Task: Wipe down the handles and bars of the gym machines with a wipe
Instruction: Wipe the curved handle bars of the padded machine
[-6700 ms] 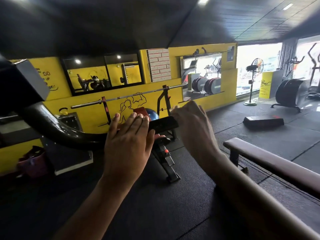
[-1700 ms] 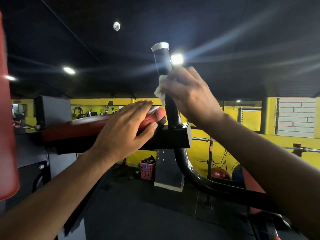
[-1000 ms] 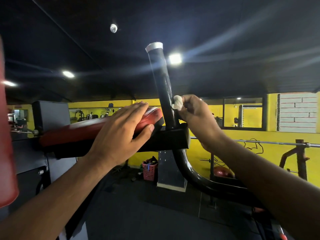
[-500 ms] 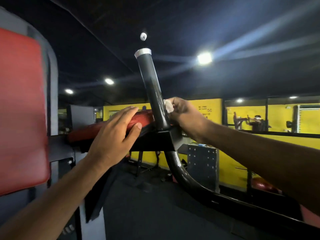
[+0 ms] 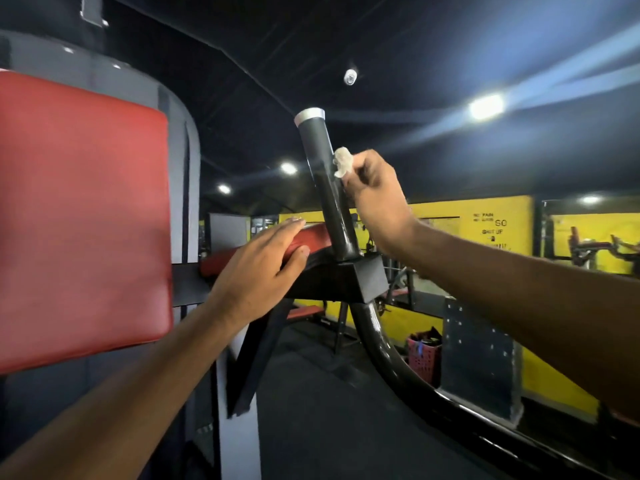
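Wipe [image 5: 343,162] touches black handle [image 5: 325,181] before yellow walls [image 5: 516,220], dark ceiling [image 5: 415,46].

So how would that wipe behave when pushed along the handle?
The wipe looks floppy and light: it sits crumpled, pinched by the right hand. It probably slides easily on the handle, which looks smooth and glossy. Likely bunches rather than spreading.
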Action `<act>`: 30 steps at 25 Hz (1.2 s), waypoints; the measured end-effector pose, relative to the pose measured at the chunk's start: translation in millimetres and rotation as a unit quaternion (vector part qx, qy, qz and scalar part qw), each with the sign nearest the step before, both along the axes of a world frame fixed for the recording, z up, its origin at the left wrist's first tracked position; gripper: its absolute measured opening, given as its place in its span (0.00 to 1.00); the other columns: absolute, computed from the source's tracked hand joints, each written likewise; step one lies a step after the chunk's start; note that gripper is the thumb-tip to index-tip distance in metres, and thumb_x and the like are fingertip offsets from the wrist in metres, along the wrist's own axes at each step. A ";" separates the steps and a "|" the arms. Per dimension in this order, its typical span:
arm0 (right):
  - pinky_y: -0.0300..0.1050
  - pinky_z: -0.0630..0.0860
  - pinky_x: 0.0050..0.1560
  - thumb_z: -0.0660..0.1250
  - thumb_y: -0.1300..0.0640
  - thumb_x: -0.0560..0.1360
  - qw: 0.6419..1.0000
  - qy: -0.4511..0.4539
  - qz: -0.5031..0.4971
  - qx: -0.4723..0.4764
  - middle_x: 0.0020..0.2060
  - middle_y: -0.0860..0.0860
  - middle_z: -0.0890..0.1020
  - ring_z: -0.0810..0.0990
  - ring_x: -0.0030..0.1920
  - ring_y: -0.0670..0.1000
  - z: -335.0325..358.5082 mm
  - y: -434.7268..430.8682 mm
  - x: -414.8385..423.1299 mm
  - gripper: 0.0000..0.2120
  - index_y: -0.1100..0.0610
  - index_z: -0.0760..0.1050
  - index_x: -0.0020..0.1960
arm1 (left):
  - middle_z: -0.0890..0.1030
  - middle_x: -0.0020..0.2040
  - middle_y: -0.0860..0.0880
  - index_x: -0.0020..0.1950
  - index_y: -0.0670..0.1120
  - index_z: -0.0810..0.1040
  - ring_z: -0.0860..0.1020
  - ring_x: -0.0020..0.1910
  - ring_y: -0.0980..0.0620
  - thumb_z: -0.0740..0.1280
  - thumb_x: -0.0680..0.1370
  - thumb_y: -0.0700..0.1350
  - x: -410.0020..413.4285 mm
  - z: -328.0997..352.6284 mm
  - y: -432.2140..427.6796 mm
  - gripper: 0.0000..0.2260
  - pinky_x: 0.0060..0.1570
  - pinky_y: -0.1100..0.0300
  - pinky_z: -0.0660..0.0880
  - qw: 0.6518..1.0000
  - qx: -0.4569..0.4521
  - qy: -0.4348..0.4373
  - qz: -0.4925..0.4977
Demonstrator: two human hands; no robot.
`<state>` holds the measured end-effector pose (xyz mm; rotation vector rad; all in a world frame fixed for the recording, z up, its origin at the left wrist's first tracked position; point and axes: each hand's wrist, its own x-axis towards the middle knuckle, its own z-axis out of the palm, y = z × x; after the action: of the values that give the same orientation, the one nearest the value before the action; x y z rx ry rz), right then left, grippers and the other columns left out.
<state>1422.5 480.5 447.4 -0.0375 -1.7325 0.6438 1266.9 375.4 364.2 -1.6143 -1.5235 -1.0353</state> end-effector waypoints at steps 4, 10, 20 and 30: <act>0.57 0.78 0.50 0.69 0.53 0.77 0.992 0.005 -0.058 0.115 0.43 0.54 0.78 0.79 0.44 0.54 -5.4 11.0 0.5 0.07 0.55 0.76 0.44 | 0.69 0.73 0.48 0.76 0.46 0.65 0.67 0.71 0.54 0.58 0.83 0.51 2.3 -0.5 3.9 0.22 0.69 0.60 0.63 1.000 0.006 0.002 0.006; 0.59 0.79 0.50 0.70 0.55 0.77 0.991 0.010 -0.061 0.122 0.43 0.55 0.81 0.81 0.44 0.54 -9.0 17.7 5.6 0.04 0.50 0.76 0.43 | 0.69 0.73 0.48 0.76 0.46 0.65 0.66 0.72 0.54 0.59 0.82 0.51 3.9 -4.3 13.0 0.22 0.71 0.53 0.66 0.999 0.035 -0.018 -0.024; 0.41 0.69 0.49 0.61 0.53 0.76 0.836 -0.025 -0.286 0.469 0.52 0.53 0.77 0.73 0.51 0.53 27.7 -8.8 3.7 0.11 0.56 0.79 0.52 | 0.72 0.71 0.48 0.74 0.47 0.68 0.67 0.70 0.57 0.59 0.81 0.53 -3.0 -11.8 13.1 0.22 0.69 0.53 0.68 0.997 0.053 0.003 -0.050; 0.47 0.75 0.52 0.65 0.55 0.79 0.846 -0.002 -0.281 0.452 0.53 0.53 0.77 0.75 0.53 0.53 39.4 -11.0 -3.2 0.09 0.57 0.81 0.54 | 0.73 0.70 0.47 0.72 0.45 0.70 0.67 0.70 0.56 0.59 0.81 0.51 -5.4 -17.8 17.8 0.21 0.69 0.58 0.66 0.992 0.099 0.016 -0.072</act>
<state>1419.3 469.5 486.8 0.1113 -1.7563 -0.6329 1261.5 393.3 346.5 -1.6111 -1.2550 -1.1925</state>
